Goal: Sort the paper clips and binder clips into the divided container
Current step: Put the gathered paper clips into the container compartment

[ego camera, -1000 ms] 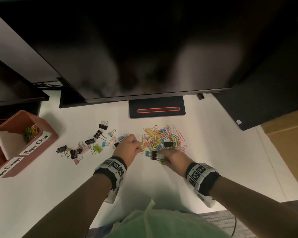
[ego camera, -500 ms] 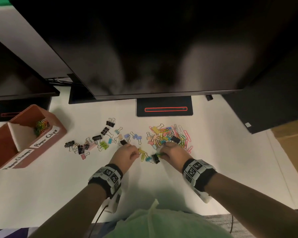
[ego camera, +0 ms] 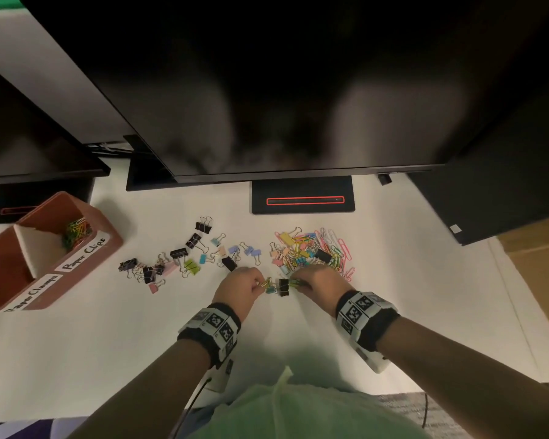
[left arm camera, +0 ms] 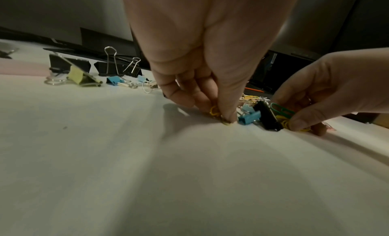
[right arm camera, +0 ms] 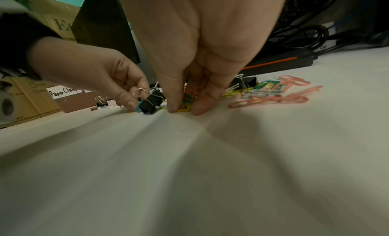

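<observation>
On the white desk (ego camera: 76, 359), below the dark monitor (ego camera: 282, 90), your two hands work close together at the near edge of the scattered clips. Your left hand (ego camera: 240, 288) has thumb and fingers curled down to the desk surface, pinching yellow paper clips (left arm camera: 214, 113). Your right hand (ego camera: 319, 285) likewise curls its fingers, thumb and forefinger closed on a small bunch of green and yellow paper clips (right arm camera: 185, 104). Between the hands, touching the desk, lie a black binder clip (ego camera: 283, 286) and, just beside it toward your left hand, a small blue binder clip (left arm camera: 249, 118). Beyond your right hand lies the mixed pile of coloured paper clips (ego camera: 311, 251), with pink ones (right arm camera: 280, 98) at its right edge. Beyond and left of your left hand a loose row of binder clips (ego camera: 184, 258), black and pastel, is spread over the desk. Well to the left stands the brown divided container (ego camera: 0, 248), its labels reading "Paper Clips" and "Paper Clamps"; the far compartment holds a small heap of sorted paper clips (ego camera: 75, 231). What the near compartment holds cannot be told. Behind the pile sits the monitor base (ego camera: 301, 188) with its red outline.
</observation>
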`<state>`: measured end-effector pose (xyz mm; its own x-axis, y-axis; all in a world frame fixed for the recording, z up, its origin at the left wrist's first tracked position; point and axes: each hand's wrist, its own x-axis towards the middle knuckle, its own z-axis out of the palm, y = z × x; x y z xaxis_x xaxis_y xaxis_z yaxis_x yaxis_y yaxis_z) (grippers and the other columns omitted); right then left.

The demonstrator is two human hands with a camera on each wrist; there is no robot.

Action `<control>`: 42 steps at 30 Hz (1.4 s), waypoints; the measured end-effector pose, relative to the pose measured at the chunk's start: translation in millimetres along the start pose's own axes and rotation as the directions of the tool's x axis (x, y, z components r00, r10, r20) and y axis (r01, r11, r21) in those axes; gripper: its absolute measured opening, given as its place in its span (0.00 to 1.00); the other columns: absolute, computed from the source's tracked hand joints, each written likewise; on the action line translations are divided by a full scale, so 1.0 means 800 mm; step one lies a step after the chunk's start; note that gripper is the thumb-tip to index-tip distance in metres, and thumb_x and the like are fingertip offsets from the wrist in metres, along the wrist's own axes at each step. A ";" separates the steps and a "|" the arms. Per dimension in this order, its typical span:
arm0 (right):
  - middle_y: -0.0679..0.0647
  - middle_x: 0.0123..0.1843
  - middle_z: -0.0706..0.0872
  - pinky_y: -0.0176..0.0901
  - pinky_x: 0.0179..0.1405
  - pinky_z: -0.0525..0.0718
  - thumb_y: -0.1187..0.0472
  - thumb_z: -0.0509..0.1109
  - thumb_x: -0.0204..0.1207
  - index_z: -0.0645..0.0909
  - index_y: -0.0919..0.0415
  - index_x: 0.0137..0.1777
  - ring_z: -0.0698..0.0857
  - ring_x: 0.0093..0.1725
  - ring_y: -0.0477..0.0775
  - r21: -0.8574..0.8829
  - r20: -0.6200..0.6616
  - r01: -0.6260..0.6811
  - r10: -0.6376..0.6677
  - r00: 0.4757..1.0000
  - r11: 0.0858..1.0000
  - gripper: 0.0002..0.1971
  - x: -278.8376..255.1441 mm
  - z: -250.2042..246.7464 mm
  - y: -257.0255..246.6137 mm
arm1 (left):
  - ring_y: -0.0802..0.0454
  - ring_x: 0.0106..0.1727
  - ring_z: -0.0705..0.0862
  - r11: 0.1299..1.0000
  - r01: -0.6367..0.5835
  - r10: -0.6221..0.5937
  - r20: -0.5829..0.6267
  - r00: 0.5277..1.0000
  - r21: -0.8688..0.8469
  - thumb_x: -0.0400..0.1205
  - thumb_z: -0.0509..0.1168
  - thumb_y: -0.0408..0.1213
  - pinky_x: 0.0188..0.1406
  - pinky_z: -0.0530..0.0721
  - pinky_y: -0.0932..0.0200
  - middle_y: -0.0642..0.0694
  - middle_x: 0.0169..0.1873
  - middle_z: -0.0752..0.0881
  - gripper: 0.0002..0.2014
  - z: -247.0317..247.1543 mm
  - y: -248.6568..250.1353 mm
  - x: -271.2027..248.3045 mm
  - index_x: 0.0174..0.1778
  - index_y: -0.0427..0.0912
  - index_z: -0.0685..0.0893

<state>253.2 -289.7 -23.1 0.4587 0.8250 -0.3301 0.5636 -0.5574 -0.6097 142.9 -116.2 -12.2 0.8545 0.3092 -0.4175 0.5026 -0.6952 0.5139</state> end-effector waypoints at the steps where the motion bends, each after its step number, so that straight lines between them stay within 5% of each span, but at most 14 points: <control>1: 0.57 0.55 0.87 0.48 0.58 0.79 0.63 0.65 0.79 0.83 0.60 0.59 0.83 0.55 0.58 -0.002 0.006 0.003 -0.003 1.000 1.000 0.11 0.000 0.000 0.000 | 0.50 0.45 0.80 1.000 -0.015 0.015 -0.003 1.000 0.016 0.79 0.66 0.35 0.46 0.77 0.60 0.45 0.44 0.82 0.08 -0.001 -0.001 0.002 0.52 0.40 0.84; 9: 0.59 0.59 0.85 0.49 0.63 0.77 0.63 0.65 0.79 0.82 0.62 0.62 0.81 0.59 0.59 -0.010 0.026 0.002 -0.002 1.000 1.000 0.13 0.007 -0.003 -0.005 | 0.51 0.44 0.78 0.994 -0.063 0.066 -0.027 0.997 0.084 0.79 0.65 0.36 0.46 0.80 0.56 0.51 0.40 0.79 0.07 -0.011 -0.015 -0.003 0.52 0.42 0.81; 20: 0.59 0.54 0.84 0.48 0.58 0.79 0.62 0.66 0.79 0.83 0.62 0.59 0.82 0.54 0.59 -0.035 0.006 -0.021 0.022 1.000 0.999 0.11 0.029 0.002 -0.027 | 0.47 0.49 0.81 0.988 -0.107 0.111 -0.028 0.993 0.113 0.79 0.66 0.37 0.48 0.81 0.54 0.44 0.44 0.83 0.09 -0.011 -0.026 -0.010 0.52 0.41 0.87; 24: 0.59 0.50 0.83 0.50 0.53 0.81 0.62 0.65 0.79 0.83 0.63 0.53 0.82 0.50 0.59 -0.073 0.017 -0.030 0.031 0.999 0.997 0.08 0.027 0.007 -0.027 | 0.49 0.47 0.79 0.992 -0.064 0.062 0.025 0.998 0.109 0.80 0.64 0.36 0.49 0.81 0.55 0.50 0.40 0.76 0.07 -0.012 -0.023 -0.005 0.49 0.41 0.86; 30: 0.59 0.54 0.80 0.47 0.54 0.79 0.63 0.62 0.80 0.83 0.65 0.53 0.81 0.53 0.60 -0.100 0.043 -0.039 0.044 0.998 0.994 0.10 0.024 0.005 -0.025 | 0.48 0.50 0.78 0.990 -0.037 0.028 0.070 0.997 0.134 0.82 0.61 0.36 0.52 0.79 0.56 0.44 0.48 0.78 0.07 -0.007 -0.028 -0.005 0.48 0.39 0.83; 39: 0.59 0.54 0.82 0.44 0.56 0.79 0.62 0.65 0.79 0.84 0.64 0.51 0.81 0.54 0.57 -0.124 0.086 -0.077 0.088 0.992 0.989 0.08 0.016 -0.001 -0.019 | 0.53 0.36 0.77 0.997 0.023 -0.026 -0.042 0.999 -0.074 0.80 0.65 0.34 0.39 0.74 0.64 0.47 0.34 0.81 0.02 -0.021 -0.051 -0.019 0.41 0.42 0.80; 42: 0.58 0.54 0.83 0.45 0.56 0.78 0.63 0.63 0.79 0.83 0.64 0.52 0.81 0.55 0.58 -0.146 0.106 -0.067 0.083 0.991 0.987 0.08 0.015 -0.004 -0.020 | 0.54 0.36 0.79 0.989 0.048 -0.064 -0.117 0.991 -0.137 0.78 0.67 0.32 0.43 0.78 0.61 0.47 0.36 0.84 0.05 -0.023 -0.051 -0.015 0.50 0.42 0.82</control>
<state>251.8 -271.3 -14.7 0.4280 0.7813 -0.4542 0.6260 -0.6188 -0.4746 114.4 -79.4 -14.7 0.8301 0.4270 -0.3586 0.5559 -0.5841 0.5914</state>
